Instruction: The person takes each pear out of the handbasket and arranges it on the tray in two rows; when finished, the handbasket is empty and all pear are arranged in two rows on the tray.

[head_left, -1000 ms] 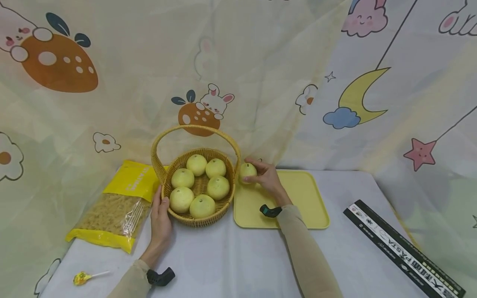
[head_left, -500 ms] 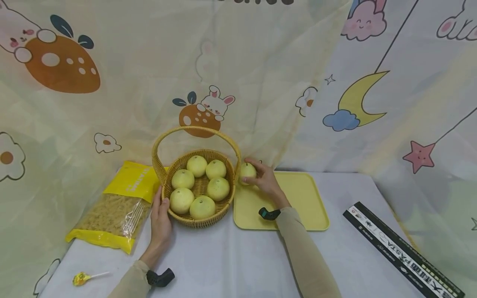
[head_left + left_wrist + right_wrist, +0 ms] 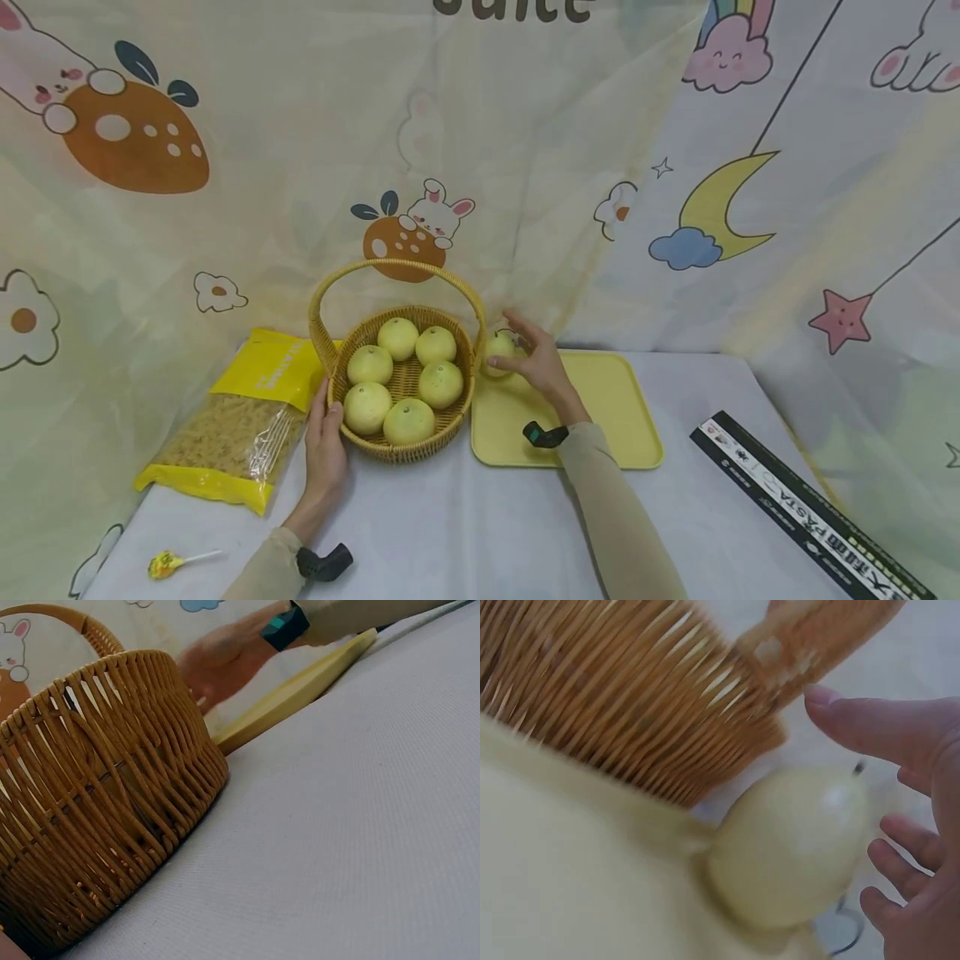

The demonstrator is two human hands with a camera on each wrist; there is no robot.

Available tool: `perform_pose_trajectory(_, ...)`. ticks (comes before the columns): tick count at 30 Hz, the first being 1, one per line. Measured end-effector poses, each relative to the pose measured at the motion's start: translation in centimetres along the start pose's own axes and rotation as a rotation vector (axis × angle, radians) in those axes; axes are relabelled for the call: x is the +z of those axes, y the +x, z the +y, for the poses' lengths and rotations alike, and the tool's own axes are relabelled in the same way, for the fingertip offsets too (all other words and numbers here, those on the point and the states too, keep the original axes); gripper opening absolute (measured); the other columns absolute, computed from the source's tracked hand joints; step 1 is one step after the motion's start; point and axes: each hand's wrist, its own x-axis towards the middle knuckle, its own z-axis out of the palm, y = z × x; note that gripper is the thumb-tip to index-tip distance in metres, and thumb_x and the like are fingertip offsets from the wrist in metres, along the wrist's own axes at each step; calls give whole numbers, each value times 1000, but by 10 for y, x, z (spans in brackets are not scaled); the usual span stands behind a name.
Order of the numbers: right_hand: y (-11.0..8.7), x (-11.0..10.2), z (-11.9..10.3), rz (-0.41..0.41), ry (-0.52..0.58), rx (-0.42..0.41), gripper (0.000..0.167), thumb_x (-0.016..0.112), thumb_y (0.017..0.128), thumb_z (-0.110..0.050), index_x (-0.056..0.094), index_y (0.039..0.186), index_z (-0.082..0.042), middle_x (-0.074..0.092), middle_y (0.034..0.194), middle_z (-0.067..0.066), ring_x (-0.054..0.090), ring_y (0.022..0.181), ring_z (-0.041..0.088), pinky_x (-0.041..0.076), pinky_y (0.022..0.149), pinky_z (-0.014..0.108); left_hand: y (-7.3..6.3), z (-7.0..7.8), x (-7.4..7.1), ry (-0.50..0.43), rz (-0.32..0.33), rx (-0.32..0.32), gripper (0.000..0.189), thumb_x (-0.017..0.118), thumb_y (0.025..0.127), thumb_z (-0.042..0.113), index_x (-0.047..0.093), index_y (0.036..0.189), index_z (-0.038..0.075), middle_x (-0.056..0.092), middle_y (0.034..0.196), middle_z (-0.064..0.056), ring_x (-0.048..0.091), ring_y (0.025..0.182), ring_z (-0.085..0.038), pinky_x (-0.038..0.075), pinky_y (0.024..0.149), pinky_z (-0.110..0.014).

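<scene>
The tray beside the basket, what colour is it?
The tray is pale yellow. You can see it best in the head view.

head view downward from above, wrist views close-up, the basket point(image 3: 406, 379) in all three

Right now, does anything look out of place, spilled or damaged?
Nothing looks spilled or damaged. One fruit seems out of place: it sits at the corner of the tray, apart from the six others in the basket.
</scene>
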Motion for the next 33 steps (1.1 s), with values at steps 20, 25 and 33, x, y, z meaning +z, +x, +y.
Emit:
perform_pose_trajectory(20,-21,-5,-101,141,301,-340,74,81,87,7,53,154,-4,54,158,13,47,146,42,50,116,50,-1,1,0,2,5,-12,58,32,116,37,17,172,28,13,179,4,11,165,-20,11,136,-46)
perform_pose_trajectory(25,-31,8,-124,115,365,-404,73,86,85,-1,54,150,2,59,151,9,56,138,31,59,106,44,-1,1,0,-4,3,-15,58,31,116,37,16,172,29,12,179,5,11,165,-19,11,136,-46)
perform_pose_trajectory(33,-40,38,-132,-16,326,-431,74,91,84,-13,56,147,4,58,152,16,58,134,37,61,98,58,-1,-1,1,6,-3,-9,58,31,116,38,16,172,29,13,179,4,11,165,-20,11,136,-47)
